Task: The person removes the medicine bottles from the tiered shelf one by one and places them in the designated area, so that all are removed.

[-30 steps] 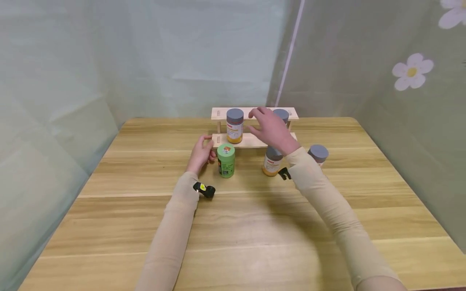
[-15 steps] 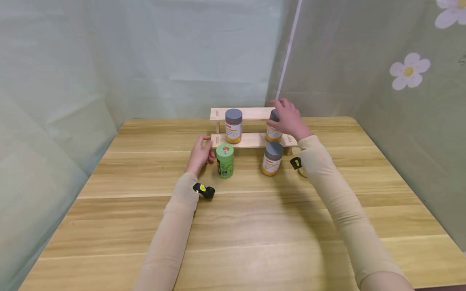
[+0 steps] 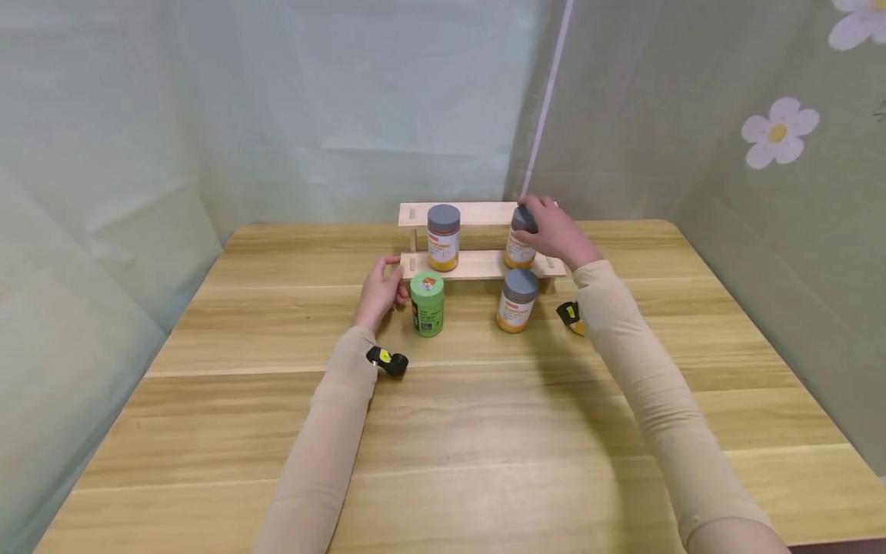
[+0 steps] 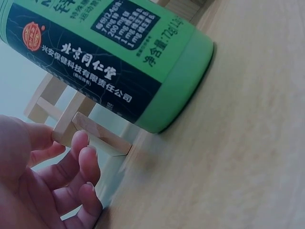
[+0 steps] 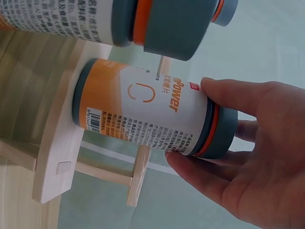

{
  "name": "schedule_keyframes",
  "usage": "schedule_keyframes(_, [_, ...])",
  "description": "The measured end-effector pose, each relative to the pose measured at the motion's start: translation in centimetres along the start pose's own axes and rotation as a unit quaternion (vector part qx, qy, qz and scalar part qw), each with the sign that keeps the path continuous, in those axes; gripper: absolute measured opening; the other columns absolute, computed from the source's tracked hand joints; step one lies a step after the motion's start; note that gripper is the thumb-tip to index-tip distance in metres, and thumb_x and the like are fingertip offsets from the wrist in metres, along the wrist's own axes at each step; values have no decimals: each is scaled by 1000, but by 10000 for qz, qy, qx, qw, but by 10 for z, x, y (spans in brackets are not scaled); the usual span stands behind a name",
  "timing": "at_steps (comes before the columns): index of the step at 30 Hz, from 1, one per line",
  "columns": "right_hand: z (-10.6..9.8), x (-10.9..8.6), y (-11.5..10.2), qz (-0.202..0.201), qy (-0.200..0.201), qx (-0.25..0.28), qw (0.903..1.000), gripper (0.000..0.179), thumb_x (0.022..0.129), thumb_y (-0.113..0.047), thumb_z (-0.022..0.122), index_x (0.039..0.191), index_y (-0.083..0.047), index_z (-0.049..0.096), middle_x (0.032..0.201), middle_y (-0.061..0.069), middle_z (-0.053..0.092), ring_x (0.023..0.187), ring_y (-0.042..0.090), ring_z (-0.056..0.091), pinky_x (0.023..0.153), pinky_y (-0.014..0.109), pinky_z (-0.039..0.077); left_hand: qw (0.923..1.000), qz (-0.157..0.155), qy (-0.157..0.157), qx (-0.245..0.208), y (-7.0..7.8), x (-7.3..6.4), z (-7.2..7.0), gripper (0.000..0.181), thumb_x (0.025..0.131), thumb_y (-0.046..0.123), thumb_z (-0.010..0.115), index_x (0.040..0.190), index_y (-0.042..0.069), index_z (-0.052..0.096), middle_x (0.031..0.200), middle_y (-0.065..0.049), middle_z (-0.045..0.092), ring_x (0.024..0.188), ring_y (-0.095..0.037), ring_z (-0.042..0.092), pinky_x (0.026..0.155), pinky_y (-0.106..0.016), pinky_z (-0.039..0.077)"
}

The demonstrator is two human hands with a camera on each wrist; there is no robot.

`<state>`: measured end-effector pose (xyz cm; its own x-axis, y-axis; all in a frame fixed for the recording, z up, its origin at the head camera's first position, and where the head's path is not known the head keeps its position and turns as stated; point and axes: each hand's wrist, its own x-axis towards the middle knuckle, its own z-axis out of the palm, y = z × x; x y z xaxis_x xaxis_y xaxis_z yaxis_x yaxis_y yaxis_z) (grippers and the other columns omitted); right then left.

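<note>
A two-tier wooden rack (image 3: 477, 265) stands toward the back of the table. My left hand (image 3: 381, 295) pinches the left end of its lower board between thumb and forefinger, other fingers curled loosely beside it. At the board's right end stands an upright pill bottle (image 3: 519, 252) with a grey-blue lid. My right hand (image 3: 556, 233) grips it near the top; in the right wrist view, thumb and fingers lie on both sides of the lid and upper label of this bottle (image 5: 143, 107). A matching bottle (image 3: 444, 238) stands on the board's left part.
In front of the rack stand a green bottle (image 3: 427, 305), close to my left hand, and another grey-lidded bottle (image 3: 516, 302). One more bottle (image 3: 577, 328) is mostly hidden behind my right wrist. A fabric curtain (image 3: 360, 100) hangs behind the table (image 3: 443, 431).
My right hand has moved right from between the two bottles on the rack and taken hold of the right one. The left hand stays at the rack's end.
</note>
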<state>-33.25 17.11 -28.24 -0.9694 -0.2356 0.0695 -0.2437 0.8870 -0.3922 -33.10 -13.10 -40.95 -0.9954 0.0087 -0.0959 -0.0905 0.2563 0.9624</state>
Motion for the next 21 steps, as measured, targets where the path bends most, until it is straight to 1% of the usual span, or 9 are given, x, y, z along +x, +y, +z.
schedule_keyframes(6, [1,-4,1,113,74,76,9999,61,96,-27,59,148,-9,32,144,26,37,128,43,45,105,58,42,10000,-10,16,-17,0,-2,1,41,104,29,42,143,18,39,71,-3,55,59,-14,53,57,-27,51])
schedule_keyframes(12, [-2,-16,0,17,437,199,9988,56,94,-20,61,144,-7,37,139,26,41,122,42,49,102,57,43,10000,3,-16,-26,1,-2,1,41,104,30,41,143,19,39,73,-3,56,60,-14,53,58,-27,51])
schedule_keyframes(15, [-6,-23,1,-9,575,178,9982,56,94,-20,61,143,-6,37,137,27,42,119,43,50,101,57,44,10000,-1,-10,-32,1,-2,1,41,104,29,41,143,19,39,72,-3,55,60,-14,54,57,-27,51])
schedule_keyframes(21, [-14,-37,5,-54,600,122,9981,58,94,-22,62,144,-7,37,141,27,41,119,43,50,100,59,44,10000,5,-15,-57,0,-1,4,40,104,29,41,143,19,40,70,-1,55,59,-13,53,57,-27,51])
